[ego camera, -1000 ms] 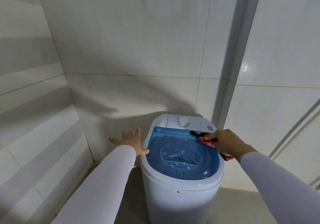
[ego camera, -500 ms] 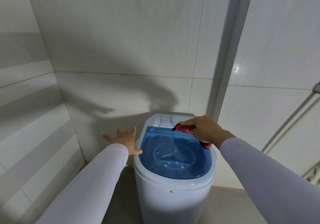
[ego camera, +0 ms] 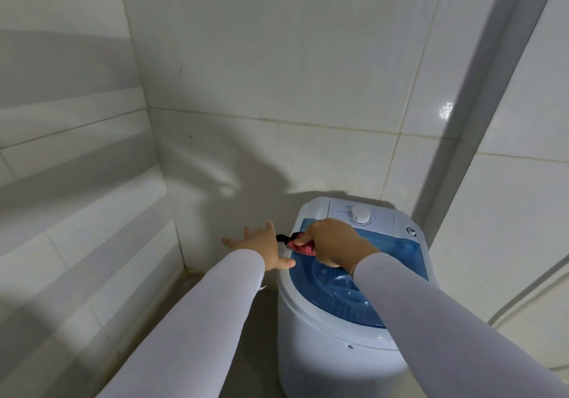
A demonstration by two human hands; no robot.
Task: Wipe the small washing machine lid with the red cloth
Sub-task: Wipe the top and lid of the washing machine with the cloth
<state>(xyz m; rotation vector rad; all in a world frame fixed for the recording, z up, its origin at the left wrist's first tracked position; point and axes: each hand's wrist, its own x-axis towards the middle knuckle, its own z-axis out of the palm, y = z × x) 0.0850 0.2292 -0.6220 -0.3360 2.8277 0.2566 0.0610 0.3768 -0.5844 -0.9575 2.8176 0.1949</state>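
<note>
Gripping crumpled red cloth (ego camera: pixel 303 247), glossy blue lid (ego camera: pixel 400 251)

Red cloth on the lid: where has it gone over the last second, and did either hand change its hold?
The right hand carried the red cloth across the blue lid, from its right rear edge past the dial to the left rear corner. It still grips the cloth. The left hand stays spread against the washer's left rim.

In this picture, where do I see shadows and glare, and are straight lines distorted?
Head view: a soft dark shadow of the person falls on the tiled wall behind the washing machine; a small bright glare spot sits on the right tiles; the wide-angle lens leans and bends the tile joints and the grey corner strip; focus is fairly even.
</note>
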